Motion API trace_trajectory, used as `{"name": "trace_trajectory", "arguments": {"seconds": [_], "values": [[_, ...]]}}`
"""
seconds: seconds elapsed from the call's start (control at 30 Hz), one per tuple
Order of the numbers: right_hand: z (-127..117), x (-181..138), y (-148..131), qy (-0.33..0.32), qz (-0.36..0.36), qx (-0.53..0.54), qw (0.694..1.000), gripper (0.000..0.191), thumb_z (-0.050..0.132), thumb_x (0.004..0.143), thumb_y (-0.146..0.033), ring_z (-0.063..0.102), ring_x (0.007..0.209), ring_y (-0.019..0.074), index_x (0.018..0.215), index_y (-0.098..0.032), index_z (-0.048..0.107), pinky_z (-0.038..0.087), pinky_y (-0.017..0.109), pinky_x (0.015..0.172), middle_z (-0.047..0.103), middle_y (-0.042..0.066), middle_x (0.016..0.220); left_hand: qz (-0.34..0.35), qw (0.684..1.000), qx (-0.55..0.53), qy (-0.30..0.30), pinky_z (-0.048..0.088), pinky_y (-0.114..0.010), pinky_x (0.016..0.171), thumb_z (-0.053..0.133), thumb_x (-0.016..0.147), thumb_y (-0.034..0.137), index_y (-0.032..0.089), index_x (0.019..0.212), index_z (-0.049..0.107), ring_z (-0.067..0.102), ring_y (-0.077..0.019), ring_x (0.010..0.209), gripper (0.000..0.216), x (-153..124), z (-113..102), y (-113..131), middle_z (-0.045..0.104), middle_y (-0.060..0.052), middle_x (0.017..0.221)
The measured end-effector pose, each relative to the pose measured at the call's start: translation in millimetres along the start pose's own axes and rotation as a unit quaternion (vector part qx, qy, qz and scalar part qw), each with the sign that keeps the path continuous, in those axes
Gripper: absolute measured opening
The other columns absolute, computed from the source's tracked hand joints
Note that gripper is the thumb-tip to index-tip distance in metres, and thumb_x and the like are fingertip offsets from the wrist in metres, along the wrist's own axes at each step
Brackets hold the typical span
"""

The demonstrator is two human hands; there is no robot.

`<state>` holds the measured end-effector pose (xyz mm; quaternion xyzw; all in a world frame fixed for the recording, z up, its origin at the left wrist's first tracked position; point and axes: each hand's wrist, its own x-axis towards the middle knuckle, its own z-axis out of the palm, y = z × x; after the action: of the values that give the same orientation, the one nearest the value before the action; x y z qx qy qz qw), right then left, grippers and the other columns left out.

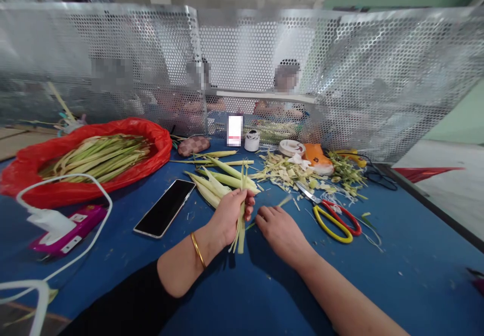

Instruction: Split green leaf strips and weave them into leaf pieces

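Observation:
My left hand (231, 214) is closed around a small bundle of pale green corn husk strips (241, 235), held upright with ends showing above and below the fist. Close by on the right, my right hand (278, 227) rests low over the table, fingers curled under. A thin green strip end (250, 226) shows by its fingertips; whether they grip it is hidden. Behind the left hand lie larger pale corn husks (207, 189). Right of my right hand lie scissors (336, 220) with red and yellow handles, partly spread.
A red plastic bag (162, 142) of long green strips stands left. A phone (165, 208) and a purple power strip (81, 230) with white cable lie nearer. Husk scraps (280, 172), a tape roll (291, 148) and a white jar (251, 141) sit before a perforated metal screen (242, 38); people sit beyond.

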<state>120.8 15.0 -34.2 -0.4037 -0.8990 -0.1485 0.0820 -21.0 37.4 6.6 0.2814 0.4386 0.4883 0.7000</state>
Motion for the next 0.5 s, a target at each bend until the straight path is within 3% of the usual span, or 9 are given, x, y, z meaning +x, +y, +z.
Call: {"name": "trace_trajectory", "arguments": {"seconds": [0.2, 0.37, 0.43, 0.5], "values": [[-2, 0, 4, 0.014, -0.001, -0.025, 1.000, 0.015, 0.048, 0.089, -0.007, 0.052, 0.072, 0.0221, 0.082, -0.017, 0.057, 0.033, 0.034, 0.067, 0.059, 0.006, 0.079, 0.005, 1.000, -0.029, 0.005, 0.032, -0.016, 0.037, 0.046, 0.089, 0.014, 0.011, 0.074, 0.058, 0.044, -0.0058, 0.040, 0.020, 1, 0, 2, 0.052, 0.001, 0.058], [-19, -9, 23, 0.096, 0.143, 0.035, 0.985, 0.018, 0.045, 0.086, -0.005, 0.054, 0.074, 0.0213, 0.084, -0.016, 0.058, 0.033, 0.034, 0.071, 0.060, 0.007, 0.082, 0.073, 0.992, -0.089, 0.059, 0.043, -0.018, 0.044, 0.043, 0.091, 0.016, 0.015, 0.080, 0.056, 0.049, -0.0066, 0.045, 0.017, 4, -3, 11, 0.052, 0.004, 0.060], [-30, -12, 27, 0.158, 0.218, 0.145, 0.952, 0.016, 0.044, 0.089, -0.012, 0.054, 0.074, 0.0203, 0.082, -0.017, 0.058, 0.035, 0.033, 0.070, 0.060, 0.007, 0.082, 0.094, 0.987, -0.106, 0.076, 0.049, -0.021, 0.050, 0.043, 0.091, 0.017, 0.015, 0.080, 0.056, 0.054, -0.0081, 0.048, 0.017, 3, -3, 11, 0.055, 0.003, 0.061], [-39, -13, 27, 0.201, 0.285, 0.331, 0.876, 0.014, 0.048, 0.089, -0.023, 0.053, 0.070, 0.0182, 0.079, -0.018, 0.057, 0.037, 0.030, 0.067, 0.058, 0.004, 0.075, 0.080, 0.990, -0.098, 0.060, 0.054, -0.026, 0.057, 0.043, 0.092, 0.018, 0.013, 0.079, 0.057, 0.061, -0.0117, 0.054, 0.020, 0, 0, 7, 0.060, -0.001, 0.063]]}}
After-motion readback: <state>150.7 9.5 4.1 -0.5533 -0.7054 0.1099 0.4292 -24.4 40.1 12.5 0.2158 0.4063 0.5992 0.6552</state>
